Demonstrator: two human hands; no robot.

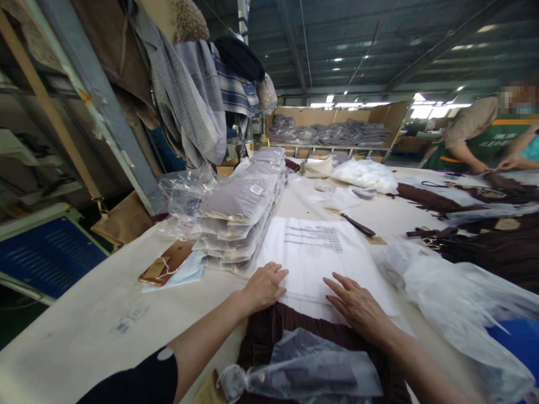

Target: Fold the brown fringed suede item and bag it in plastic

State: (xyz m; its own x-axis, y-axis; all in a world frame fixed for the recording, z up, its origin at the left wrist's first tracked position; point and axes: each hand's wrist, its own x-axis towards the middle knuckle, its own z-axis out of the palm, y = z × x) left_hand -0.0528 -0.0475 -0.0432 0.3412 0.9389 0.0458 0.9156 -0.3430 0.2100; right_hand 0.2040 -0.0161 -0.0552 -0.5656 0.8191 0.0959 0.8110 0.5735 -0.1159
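Observation:
My left hand [264, 287] and my right hand [357, 306] lie flat, fingers spread, on the near end of a clear printed plastic bag [320, 258] spread on the white table [84, 331]. A dark brown pleated garment [269, 331] pokes out of the bag's near end, just under my wrists. Neither hand grips anything. A crumpled clear bag [303, 370] rests on the garment close to my body.
A stack of bagged garments [240, 213] stands left of the bag, with a phone [166, 262] beside it. Scissors [356, 224] lie beyond. Loose plastic bags [455, 297] and brown garments [497, 247] fill the right. Another person [484, 140] works at the far right.

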